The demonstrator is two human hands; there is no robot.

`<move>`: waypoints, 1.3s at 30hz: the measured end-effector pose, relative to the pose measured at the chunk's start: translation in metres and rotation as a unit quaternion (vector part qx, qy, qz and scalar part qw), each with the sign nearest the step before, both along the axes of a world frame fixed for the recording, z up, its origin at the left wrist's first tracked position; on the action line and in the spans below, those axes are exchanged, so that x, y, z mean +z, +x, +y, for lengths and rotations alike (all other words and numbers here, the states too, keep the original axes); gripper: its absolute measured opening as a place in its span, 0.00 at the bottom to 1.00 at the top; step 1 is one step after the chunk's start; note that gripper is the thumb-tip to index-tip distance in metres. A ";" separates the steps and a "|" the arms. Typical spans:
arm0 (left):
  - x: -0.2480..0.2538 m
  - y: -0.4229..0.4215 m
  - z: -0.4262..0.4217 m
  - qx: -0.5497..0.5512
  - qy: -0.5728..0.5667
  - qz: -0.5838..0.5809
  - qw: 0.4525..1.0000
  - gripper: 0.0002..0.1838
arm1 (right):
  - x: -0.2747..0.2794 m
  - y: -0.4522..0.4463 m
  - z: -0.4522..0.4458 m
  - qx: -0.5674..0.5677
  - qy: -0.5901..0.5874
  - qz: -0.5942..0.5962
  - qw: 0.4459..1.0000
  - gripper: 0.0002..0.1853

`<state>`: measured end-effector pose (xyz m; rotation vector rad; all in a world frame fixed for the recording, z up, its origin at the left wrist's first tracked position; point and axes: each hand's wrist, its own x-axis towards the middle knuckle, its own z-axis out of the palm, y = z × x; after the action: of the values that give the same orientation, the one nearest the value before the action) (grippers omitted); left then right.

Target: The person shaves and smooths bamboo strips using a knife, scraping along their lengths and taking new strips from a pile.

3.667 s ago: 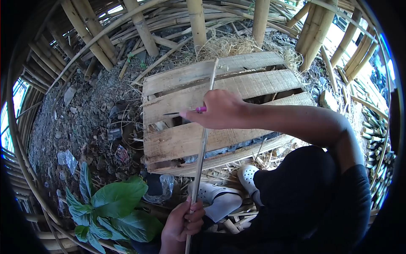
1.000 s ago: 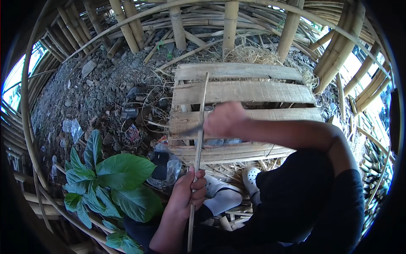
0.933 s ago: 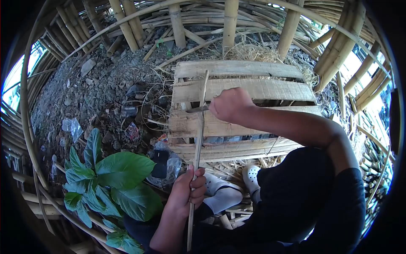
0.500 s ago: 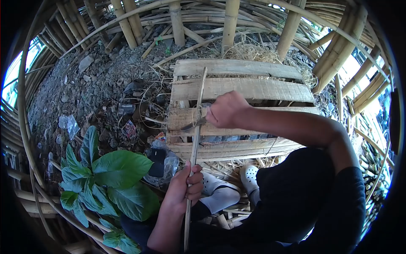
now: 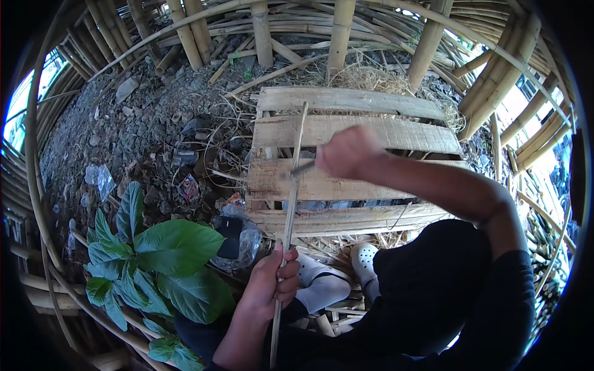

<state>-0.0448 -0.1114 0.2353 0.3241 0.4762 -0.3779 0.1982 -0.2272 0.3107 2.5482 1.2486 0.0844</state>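
My left hand point(image 5: 272, 276) is wrapped round the lower part of a long, thin bamboo strip point(image 5: 292, 207). The strip slants upward, its far end over the slatted wooden pallet point(image 5: 346, 131). Above the pallet, my right hand point(image 5: 349, 151) is closed round the handle of a knife point(image 5: 302, 167), whose grip is hidden in the fist. The hand and blade are slightly smeared by motion. The blade points left and crosses the strip around its middle; I cannot tell whether the edge is touching it.
A leafy green plant point(image 5: 176, 247) grows at the left, beside a dark phone-like object point(image 5: 229, 237) on clear plastic. Rubble and litter cover the ground. Bamboo posts point(image 5: 340, 37) stand behind the pallet. Light clogs point(image 5: 364, 263) are on my feet, with cut bamboo pieces around them.
My right hand has moved a little up and right with the knife, drawing the blade rightward across the strip. My left hand keeps its hold, nearly still.
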 end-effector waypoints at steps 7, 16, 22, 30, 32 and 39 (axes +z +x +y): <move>-0.005 0.005 0.010 0.034 -0.030 0.007 0.999 0.15 | -0.014 0.005 -0.001 0.014 0.067 0.082 0.994 0.28; 0.001 -0.003 0.016 0.019 0.004 -0.004 1.000 0.16 | 0.001 -0.012 0.005 -0.004 0.330 0.282 0.901 0.33; 0.007 -0.003 0.002 -0.018 0.061 -0.007 0.998 0.17 | -0.016 -0.017 0.002 0.084 0.254 0.238 0.934 0.21; 0.009 -0.004 -0.001 -0.027 0.079 -0.018 0.996 0.18 | -0.019 -0.014 0.009 -0.026 0.337 0.354 0.872 0.12; 0.010 -0.004 -0.001 -0.026 0.081 -0.016 0.996 0.18 | -0.017 -0.017 0.010 -0.037 0.365 0.373 0.853 0.08; 0.011 -0.006 -0.001 -0.017 0.103 -0.017 0.994 0.18 | -0.009 -0.023 0.011 0.037 0.356 0.279 0.891 0.07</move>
<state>-0.0509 -0.1127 0.2463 0.5391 0.4774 -0.3562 0.1756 -0.2160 0.3014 3.2995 1.7842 -0.2427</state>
